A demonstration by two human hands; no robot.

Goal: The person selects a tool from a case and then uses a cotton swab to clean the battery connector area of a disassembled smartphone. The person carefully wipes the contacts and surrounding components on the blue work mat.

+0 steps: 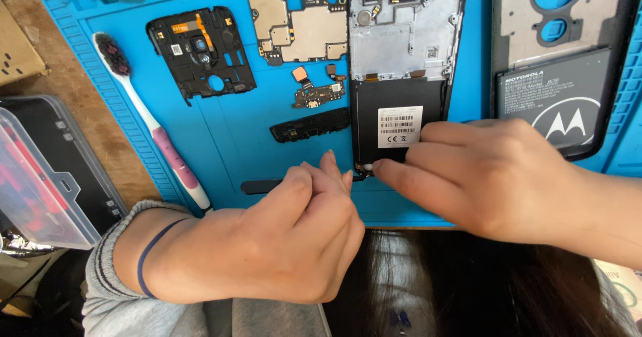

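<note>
Below, a blue mat over a wooden table bears both hands, fingers pinched at the opened phone.

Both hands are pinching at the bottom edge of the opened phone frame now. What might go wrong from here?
1. The left hand and right hand work right at the lower edge of the phone frame; a slip may bend or puncture the black battery.
2. The loose small connector board and black strip part lie close by; a sweeping wrist might knock them off the blue mat.
</note>
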